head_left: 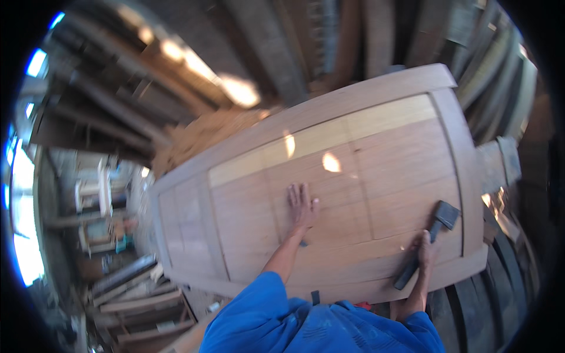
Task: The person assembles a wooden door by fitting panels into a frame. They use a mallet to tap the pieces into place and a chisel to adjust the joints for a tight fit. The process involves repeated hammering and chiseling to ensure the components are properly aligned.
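A large framed wooden door [306,212] lies flat in front of me, with a paler strip along the far side of its main panel. My left hand [302,207] rests on the middle of that panel, fingers stretched out and holding nothing. Near the door's right end, my right hand [426,252] is closed around the handle of a dark mallet [448,215]. Its blocky head points away from me, above the door's right frame piece. A small dark piece [303,243] shows beside my left wrist; its kind is unclear.
Rough boards [265,41] lean and lie beyond the door. Sawdust or shavings [203,138] are heaped by its far left edge. Wooden frames and offcuts [144,303] lie at the lower left. Dark slats [479,306] run at the lower right, and a block [500,162] stands past the right end.
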`<action>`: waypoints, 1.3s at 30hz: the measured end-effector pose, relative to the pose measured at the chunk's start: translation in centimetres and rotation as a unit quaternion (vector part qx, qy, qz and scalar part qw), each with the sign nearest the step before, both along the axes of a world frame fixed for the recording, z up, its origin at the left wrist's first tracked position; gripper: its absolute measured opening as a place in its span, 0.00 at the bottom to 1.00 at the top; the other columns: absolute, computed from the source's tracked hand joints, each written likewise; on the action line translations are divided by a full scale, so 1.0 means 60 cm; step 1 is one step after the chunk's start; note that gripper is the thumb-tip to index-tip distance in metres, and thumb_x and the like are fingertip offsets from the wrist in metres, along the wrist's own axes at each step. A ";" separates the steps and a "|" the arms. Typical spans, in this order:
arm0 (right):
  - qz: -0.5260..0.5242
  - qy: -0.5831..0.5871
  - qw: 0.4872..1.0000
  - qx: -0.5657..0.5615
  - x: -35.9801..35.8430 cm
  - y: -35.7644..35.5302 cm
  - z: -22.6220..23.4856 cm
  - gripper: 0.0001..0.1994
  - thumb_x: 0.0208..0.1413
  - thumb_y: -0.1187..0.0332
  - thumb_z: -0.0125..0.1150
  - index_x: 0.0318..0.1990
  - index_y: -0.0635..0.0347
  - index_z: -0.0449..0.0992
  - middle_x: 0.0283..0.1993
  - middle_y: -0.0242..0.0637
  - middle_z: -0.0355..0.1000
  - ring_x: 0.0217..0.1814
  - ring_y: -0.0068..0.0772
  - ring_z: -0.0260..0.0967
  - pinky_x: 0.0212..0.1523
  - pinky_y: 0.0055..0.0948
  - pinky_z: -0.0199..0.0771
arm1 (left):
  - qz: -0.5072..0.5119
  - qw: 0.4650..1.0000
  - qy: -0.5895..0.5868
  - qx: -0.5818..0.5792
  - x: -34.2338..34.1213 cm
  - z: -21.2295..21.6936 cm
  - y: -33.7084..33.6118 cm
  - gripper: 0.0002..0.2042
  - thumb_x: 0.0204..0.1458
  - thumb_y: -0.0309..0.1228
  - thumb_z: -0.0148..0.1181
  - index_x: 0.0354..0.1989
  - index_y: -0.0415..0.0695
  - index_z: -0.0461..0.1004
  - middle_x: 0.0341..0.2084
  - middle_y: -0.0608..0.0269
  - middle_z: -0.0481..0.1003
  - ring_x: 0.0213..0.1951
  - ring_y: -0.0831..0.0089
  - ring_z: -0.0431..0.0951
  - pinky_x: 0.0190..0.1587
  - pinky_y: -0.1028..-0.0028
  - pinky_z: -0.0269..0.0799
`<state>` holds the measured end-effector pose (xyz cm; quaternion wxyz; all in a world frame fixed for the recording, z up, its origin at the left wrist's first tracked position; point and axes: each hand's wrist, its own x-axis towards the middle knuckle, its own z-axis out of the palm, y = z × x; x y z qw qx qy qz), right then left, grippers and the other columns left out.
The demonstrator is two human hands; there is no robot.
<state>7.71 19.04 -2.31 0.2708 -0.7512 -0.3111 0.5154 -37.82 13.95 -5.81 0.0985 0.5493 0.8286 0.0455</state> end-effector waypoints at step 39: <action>0.345 -0.433 0.833 -0.007 -0.377 -0.137 -0.045 0.42 0.60 0.45 0.56 0.68 0.79 0.59 0.66 0.69 0.66 0.69 0.67 0.64 0.68 0.51 0.65 | 0.418 0.901 0.037 0.114 -0.415 0.081 -0.455 0.31 0.57 0.47 0.56 0.64 0.40 0.60 0.54 0.34 0.62 0.51 0.40 0.63 0.54 0.44 0.55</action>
